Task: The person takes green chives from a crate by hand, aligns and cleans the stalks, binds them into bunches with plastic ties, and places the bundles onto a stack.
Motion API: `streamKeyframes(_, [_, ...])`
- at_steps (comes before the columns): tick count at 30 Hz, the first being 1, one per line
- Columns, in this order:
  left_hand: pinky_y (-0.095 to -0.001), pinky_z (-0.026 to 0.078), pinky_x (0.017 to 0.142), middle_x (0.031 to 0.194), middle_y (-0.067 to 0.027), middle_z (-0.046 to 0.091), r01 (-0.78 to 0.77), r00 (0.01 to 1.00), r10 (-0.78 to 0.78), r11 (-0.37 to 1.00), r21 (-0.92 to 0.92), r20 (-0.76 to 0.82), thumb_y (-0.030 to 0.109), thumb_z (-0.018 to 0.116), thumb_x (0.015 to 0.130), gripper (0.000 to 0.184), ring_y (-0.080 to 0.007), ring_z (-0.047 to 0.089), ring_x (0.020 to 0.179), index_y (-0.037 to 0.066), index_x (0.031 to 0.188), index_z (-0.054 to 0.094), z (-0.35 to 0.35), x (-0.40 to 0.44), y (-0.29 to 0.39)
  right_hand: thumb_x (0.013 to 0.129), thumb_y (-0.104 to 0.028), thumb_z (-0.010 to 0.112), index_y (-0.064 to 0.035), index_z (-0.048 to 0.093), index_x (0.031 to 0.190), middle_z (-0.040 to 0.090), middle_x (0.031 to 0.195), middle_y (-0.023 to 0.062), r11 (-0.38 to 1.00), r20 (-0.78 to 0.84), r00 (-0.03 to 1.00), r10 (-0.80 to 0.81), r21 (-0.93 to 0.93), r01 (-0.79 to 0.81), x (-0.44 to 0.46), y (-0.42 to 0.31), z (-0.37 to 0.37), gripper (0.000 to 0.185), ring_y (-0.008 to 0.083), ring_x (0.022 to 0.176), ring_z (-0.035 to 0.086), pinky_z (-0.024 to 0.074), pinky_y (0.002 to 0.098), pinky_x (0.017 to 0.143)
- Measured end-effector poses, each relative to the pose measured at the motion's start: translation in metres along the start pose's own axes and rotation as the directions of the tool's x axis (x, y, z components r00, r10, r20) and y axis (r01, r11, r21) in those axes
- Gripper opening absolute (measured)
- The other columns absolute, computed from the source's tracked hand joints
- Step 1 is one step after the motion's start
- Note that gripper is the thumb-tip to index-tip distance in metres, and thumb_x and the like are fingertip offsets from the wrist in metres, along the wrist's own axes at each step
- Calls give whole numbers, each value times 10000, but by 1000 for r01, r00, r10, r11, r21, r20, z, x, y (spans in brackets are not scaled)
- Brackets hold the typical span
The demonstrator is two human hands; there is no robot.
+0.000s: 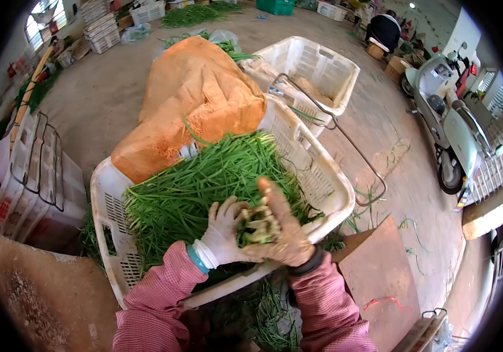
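Observation:
Between my two hands is a small bunch of green stalks with pale ends, held over the near right part of a white plastic crate. My left hand, in a white glove, curls its fingers against the bunch's left side. From the right, my right hand cups the bunch, its surface smudged and its upper part slightly blurred. Long green stalks fill the white crate below, lying loosely in many directions. Orange cloth covers the crate's far left part.
Behind stands another white crate, with a bent metal rod beside it. Stacked crates are at left, a brown board at right. A scooter is parked far right; a person sits beyond. Stalk scraps litter the floor.

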State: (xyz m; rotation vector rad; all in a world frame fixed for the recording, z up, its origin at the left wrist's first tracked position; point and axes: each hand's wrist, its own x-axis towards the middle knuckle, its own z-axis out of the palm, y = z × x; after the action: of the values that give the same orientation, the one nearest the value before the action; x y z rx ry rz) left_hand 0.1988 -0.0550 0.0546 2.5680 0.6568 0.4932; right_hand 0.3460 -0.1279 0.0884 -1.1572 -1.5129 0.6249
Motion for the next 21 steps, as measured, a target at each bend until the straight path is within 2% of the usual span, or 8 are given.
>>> streamKeyframes(1, [-507,96,960,1222,-111,321,49,997,-50,999,15,51,640,532,570,841,-336,180,1204,124,1213,363,4,-3,0,552,-349,752,-148,259,1296,277,1293,125,985,2,998,67,162,-67,-5,-5,15,915,266,1194,267,220,392,976])
streamKeyframes(3, [-489,76,965,1262,-97,292,174,985,-150,792,-585,89,613,476,621,769,-323,139,1223,158,1229,355,17,-18,-6,565,-293,731,-104,314,1248,362,1218,136,987,59,997,49,-154,-39,-6,-24,32,822,285,1141,337,215,394,977])
streamKeyframes(6, [-472,79,964,1299,-84,264,204,976,-121,798,-567,182,566,439,669,690,-308,109,1239,179,1235,358,20,-35,-9,555,-129,688,-101,523,951,531,887,58,971,-72,987,142,-186,-154,-13,-26,56,430,221,882,517,364,379,839])
streamKeyframes(9, [-462,101,974,1295,-90,262,-77,988,33,953,294,154,541,506,638,684,-308,120,1232,164,1199,400,14,-39,-7,579,-143,668,-71,556,879,544,838,123,973,-131,976,171,-132,-189,-20,-22,60,328,287,804,531,453,338,694])
streamKeyframes(13, [-495,145,979,1322,-147,202,105,986,-85,986,-133,145,416,729,471,1077,-356,146,1233,85,1309,139,-18,-49,3,706,82,492,36,518,834,545,762,94,864,-336,882,330,483,-140,-25,-29,32,139,151,685,545,472,240,643])
streamKeyframes(14, [-450,189,984,1327,-180,180,86,995,-74,982,-169,73,391,750,471,1120,-356,164,1230,48,1315,99,-22,-61,-9,718,66,502,17,513,847,551,775,98,979,-456,879,140,196,-54,-15,-53,16,139,146,712,549,473,254,668])
streamKeyframes(19, [-312,200,1005,1335,-116,237,257,928,-347,858,-445,-134,131,725,616,860,-226,261,1210,64,1301,209,-100,-126,-13,729,-56,568,-50,490,953,556,877,67,838,-554,819,151,511,191,-33,-163,-48,238,168,849,514,405,314,789])
streamKeyframes(21, [-319,255,979,1283,-93,340,172,855,-480,619,-766,-196,72,665,677,698,-185,302,1187,78,1271,298,-116,-163,-17,735,-69,556,-62,459,952,547,858,77,884,-594,801,-78,330,331,-46,-214,-68,238,200,838,519,399,333,800])
